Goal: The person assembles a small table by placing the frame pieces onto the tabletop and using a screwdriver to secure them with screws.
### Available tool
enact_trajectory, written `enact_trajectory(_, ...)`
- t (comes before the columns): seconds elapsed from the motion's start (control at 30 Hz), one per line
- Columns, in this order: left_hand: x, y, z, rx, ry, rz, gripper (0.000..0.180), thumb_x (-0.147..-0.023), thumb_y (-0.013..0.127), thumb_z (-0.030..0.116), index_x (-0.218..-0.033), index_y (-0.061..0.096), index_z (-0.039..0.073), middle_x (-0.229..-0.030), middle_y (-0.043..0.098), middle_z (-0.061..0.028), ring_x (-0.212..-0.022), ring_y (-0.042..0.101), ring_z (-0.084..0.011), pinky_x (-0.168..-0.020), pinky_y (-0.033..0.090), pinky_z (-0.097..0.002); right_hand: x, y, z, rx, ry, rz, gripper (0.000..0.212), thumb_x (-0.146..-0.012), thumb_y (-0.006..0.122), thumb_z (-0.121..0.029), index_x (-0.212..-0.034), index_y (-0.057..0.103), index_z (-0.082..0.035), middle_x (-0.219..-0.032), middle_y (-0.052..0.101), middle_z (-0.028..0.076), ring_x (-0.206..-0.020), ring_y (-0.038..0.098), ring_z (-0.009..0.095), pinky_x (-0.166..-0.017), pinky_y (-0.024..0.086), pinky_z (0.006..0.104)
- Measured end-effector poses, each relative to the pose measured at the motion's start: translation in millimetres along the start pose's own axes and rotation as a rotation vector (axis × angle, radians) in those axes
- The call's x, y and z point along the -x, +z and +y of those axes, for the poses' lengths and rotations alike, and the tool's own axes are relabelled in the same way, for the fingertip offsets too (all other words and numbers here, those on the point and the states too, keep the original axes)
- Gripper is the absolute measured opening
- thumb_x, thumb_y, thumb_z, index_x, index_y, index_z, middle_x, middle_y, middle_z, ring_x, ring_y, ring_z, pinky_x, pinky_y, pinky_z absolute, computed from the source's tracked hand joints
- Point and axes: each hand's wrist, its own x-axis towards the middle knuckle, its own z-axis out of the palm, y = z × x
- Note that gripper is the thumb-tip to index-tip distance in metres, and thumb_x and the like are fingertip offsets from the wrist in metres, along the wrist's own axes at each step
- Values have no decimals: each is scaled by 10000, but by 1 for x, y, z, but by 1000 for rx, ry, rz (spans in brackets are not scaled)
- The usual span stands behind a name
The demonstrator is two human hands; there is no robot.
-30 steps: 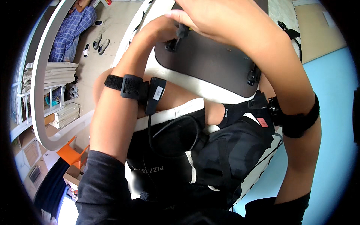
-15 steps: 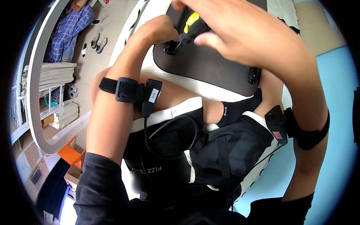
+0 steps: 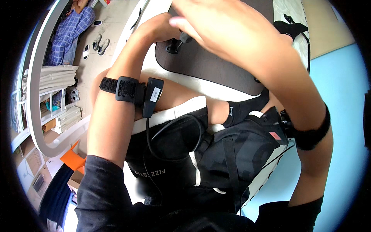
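A dark brown board (image 3: 220,71) with rounded corners lies in front of me. Near its left corner stands a black folding bracket (image 3: 172,47). My right hand (image 3: 205,27), blurred, wraps over a screwdriver (image 3: 186,37); only the dark lower end of the tool shows under the palm, its shaft slanting down to the bracket. Close to it on the left, my left hand (image 3: 160,27) is closed with fingers curled beside the bracket and screwdriver. What those fingers grip is hidden.
My crossed legs and black shorts (image 3: 247,166) lie just below the board. Cabled black devices (image 3: 153,96) are strapped to both forearms. A white rail (image 3: 36,96) runs along the left, with shoes (image 3: 103,46) on the floor and a person in checked cloth (image 3: 71,34) beyond.
My right hand has swung left and turned over the screwdriver, covering its yellow and black handle. The left hand stays by the bracket. The view has shifted slightly.
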Motion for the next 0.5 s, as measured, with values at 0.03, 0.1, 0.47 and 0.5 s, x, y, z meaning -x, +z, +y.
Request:
enact_trajectory(0.03,-3,2,-13,-14,-99,-17,122,-704,659,69,-784,679,-21,-649,630,-134,-607,596,-230,-570,470,-357,-8,7,1,61,39,-21,206,-896,518,-91,-1012,561,74,-955,574,209,-878,636,313,-760,522,357)
enact_trajectory(0.1,-5,4,-27,65,30,29,135,-684,646,63,-779,676,-28,-645,628,-144,-624,613,-242,-592,475,-367,-13,-3,-2,-71,82,-94,209,-895,521,-97,-1014,563,69,-958,577,205,-886,633,314,-770,518,362)
enact_trajectory(0.47,-16,5,-15,-147,-78,9,158,-730,629,26,-853,691,-52,-779,676,-202,-692,643,-269,-635,509,-390,-12,-3,-4,-4,-30,31,223,-911,519,-160,-1005,567,36,-874,614,182,-847,629,277,-761,501,364)
enact_trajectory(0.5,-19,6,-17,-122,2,46,165,-728,627,24,-859,694,-50,-782,675,-204,-692,643,-271,-636,510,-392,-5,3,0,-61,-140,206,216,-896,532,-147,-992,564,43,-848,615,182,-806,634,285,-731,507,368)
